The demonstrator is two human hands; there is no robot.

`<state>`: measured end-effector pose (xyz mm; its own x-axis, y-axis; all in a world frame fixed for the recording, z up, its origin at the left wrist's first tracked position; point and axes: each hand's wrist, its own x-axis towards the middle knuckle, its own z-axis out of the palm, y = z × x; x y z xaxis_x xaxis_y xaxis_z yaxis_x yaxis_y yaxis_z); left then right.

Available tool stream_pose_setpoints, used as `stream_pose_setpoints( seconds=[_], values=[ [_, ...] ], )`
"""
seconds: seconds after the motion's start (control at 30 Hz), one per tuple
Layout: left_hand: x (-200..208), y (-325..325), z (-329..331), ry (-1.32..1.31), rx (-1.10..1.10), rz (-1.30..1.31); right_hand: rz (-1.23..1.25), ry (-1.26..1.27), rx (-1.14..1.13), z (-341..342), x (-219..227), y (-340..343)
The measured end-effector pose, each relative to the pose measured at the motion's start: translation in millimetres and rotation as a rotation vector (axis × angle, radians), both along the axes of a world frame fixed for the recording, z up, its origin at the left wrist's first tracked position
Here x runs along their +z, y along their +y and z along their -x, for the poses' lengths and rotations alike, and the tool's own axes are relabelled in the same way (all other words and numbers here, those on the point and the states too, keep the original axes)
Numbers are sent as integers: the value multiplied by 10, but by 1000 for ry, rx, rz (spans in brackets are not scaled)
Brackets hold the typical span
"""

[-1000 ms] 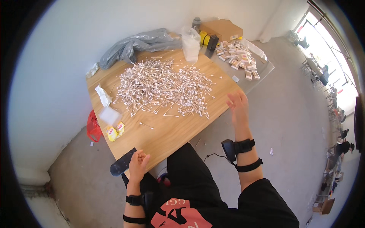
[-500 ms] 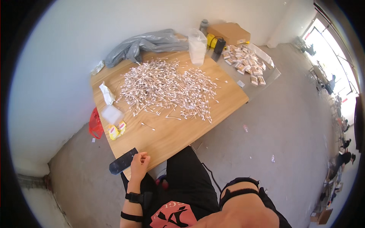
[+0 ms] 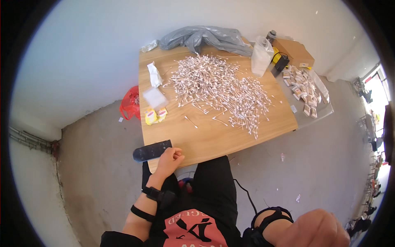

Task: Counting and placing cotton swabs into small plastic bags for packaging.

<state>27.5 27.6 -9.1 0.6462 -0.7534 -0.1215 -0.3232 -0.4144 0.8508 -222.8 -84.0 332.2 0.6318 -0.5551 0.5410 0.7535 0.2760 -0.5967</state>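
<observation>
My left hand rests at the near left edge of the wooden table. Its fingers are loosely curled, with nothing visible in them. Right beside it lies a flat dark oblong piece with one rounded end and pale specks. At the lower right, close and somewhat blurred, my right hand is raised away from the table with its knuckles bent; whatever it may hold is hidden. A large heap of cotton swabs covers the table's middle, and a single loose cotton swab lies nearer me.
Along the table's left side are a white crumpled packet, a translucent square box and yellow packets. A grey plastic bag and a clear bag stand behind. Small packs and a cardboard box sit at right.
The view has turned, so the table appears further right. My right hand has come into view at the lower right. My left hand stays beside the dark oblong piece.
</observation>
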Motion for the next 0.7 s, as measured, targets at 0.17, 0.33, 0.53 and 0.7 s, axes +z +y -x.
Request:
stream_pose_setpoints(
  seconds=[0.17,0.33,0.53,0.7],
  values=[
    [95,93,4,-1,-13,-46,323,-89,-118,-1,-12,-337],
    [180,91,67,3,-7,-39,-123,-501,278,23,-174,-413],
    [330,138,83,-16,36,-51,238,-485,19,-682,-624,-324],
    [385,61,71,19,23,-77,-175,-644,102,-945,-408,-31]
  ],
)
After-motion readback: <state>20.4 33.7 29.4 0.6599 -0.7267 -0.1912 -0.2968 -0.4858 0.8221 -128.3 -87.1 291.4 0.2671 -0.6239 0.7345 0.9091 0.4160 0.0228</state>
